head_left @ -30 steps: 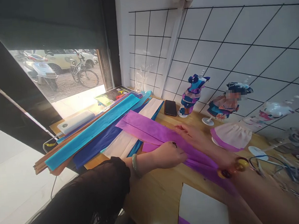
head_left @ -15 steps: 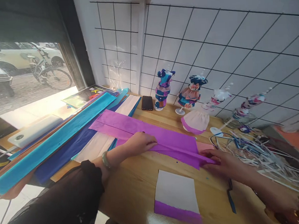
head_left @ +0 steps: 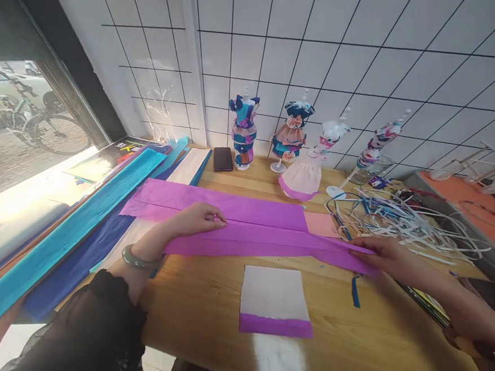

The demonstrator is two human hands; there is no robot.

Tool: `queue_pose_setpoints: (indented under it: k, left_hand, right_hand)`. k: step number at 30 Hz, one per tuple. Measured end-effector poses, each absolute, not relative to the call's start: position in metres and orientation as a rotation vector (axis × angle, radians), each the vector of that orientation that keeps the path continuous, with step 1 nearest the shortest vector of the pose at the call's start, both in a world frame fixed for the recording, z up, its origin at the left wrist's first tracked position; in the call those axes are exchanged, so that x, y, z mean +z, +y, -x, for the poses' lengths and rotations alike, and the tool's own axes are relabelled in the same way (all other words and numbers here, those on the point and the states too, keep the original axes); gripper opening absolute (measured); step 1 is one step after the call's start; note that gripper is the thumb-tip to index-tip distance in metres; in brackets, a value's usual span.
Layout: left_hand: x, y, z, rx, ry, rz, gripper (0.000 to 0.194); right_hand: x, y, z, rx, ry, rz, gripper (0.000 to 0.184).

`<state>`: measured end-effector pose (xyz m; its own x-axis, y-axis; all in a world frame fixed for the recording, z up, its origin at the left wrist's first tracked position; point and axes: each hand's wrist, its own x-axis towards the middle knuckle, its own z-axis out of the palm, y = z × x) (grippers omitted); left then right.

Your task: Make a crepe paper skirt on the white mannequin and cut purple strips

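A strip of purple crepe paper (head_left: 251,243) stretches between my hands above the table. My left hand (head_left: 199,218), with a pale bangle at the wrist, pinches its upper edge near the middle. At the right end my right hand (head_left: 381,252) grips the strip between thumb and fingers. Behind it lies a wider purple sheet (head_left: 270,209), with a dark line along its left part. Nearer to me, a white square piece with a purple band (head_left: 272,294) lies flat on the wooden table (head_left: 197,319).
Folded blue crepe paper (head_left: 83,205) lies at the left. Small dressed mannequins, among them one in a blue dress (head_left: 244,132), stand along the grid wall beside a phone (head_left: 222,159). Tangled paper strips (head_left: 402,222) and an orange tray (head_left: 464,193) are at the right.
My right hand has moved the purple strip's end out to the right, and the strip now spreads apart from the sheet behind. My left hand keeps its pinch. The view has shifted right.
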<state>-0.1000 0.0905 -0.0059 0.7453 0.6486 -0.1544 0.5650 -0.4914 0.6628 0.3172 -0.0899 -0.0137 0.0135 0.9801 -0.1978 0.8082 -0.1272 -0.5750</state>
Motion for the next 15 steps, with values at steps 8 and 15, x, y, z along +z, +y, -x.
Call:
queue_pose_setpoints:
  k: [8,15]
  left_hand:
    - [-0.013,0.097,0.099,0.061,0.985,-2.403,0.044]
    - [-0.013,0.104,0.107,0.107,1.010,-2.334,0.054]
  right_hand:
    - [-0.038,-0.091,-0.322,0.738,-1.663,2.001,0.045]
    - [-0.030,-0.098,-0.321,0.801,-1.520,2.035,0.040]
